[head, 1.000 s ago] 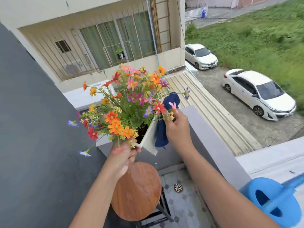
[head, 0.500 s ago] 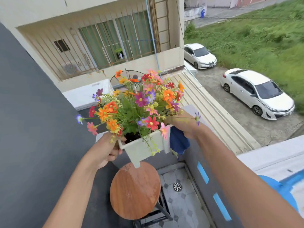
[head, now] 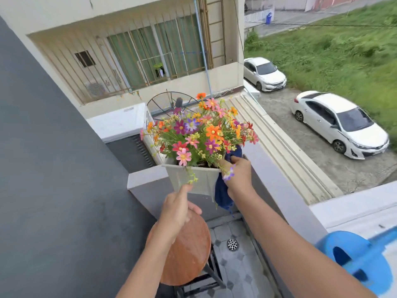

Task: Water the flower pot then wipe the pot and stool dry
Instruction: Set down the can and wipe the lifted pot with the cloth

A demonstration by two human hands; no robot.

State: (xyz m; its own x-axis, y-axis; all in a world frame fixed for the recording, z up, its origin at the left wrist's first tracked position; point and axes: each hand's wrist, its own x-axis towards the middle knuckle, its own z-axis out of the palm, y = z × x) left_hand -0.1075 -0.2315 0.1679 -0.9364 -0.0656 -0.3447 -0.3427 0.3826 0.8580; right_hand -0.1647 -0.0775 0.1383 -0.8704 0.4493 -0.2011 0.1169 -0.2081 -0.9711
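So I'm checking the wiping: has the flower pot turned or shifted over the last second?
Yes. The flower pot has swung upright and rightward, now held above the stool nearer the ledge.

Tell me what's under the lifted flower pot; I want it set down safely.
A round wooden stool stands below the flower pot, partly hidden by the left hand. The pot's underside isn't visible.

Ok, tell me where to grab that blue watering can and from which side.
Take the blue watering can by its handle, the blue bar across its open top, which reaches up and right toward the frame edge. Come down from above: the opening faces upward and the bar is exposed. Both hands are busy, the left hand steadying the pot, the right hand pressing the cloth against it.
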